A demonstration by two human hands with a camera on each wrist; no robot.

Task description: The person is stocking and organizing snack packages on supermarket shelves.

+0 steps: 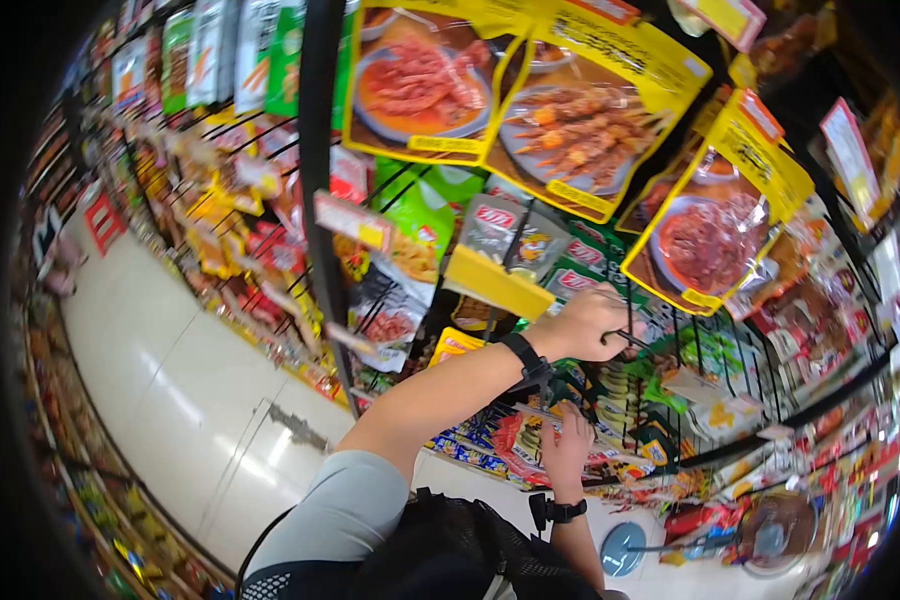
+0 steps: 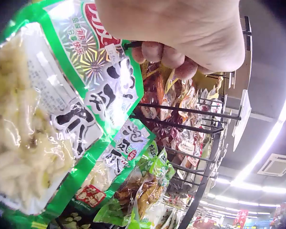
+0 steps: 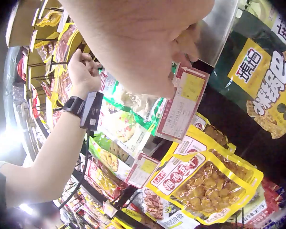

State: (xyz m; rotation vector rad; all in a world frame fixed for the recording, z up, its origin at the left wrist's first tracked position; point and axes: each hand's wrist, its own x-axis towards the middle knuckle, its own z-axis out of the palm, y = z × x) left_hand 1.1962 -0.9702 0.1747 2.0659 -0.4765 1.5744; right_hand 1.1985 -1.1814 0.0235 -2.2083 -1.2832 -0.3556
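Observation:
My left hand [image 1: 595, 320] is raised at the rack, its fingers curled round a black peg hook [image 2: 132, 45]. Close beside it hangs a green-edged packet of chicken feet [image 2: 93, 90], with a smaller matching packet [image 2: 117, 167] behind. Lower down, my right hand [image 1: 568, 440] is at the shelf front. In the right wrist view its bent fingers [image 3: 187, 43] are right beside a red-and-white price tag [image 3: 183, 105]; I cannot tell whether they grip it. Below that tag hang yellow snack pouches [image 3: 207, 186]. The left hand [image 3: 83, 71] also shows there.
Large yellow food packets [image 1: 585, 110] hang above my hands. A blank yellow tag [image 1: 498, 282] sticks out beside my left forearm. Black hooks [image 2: 186, 109] project from the rack. Pale tiled floor [image 1: 160, 370] runs along the left, and a round blue base [image 1: 623, 548] stands low right.

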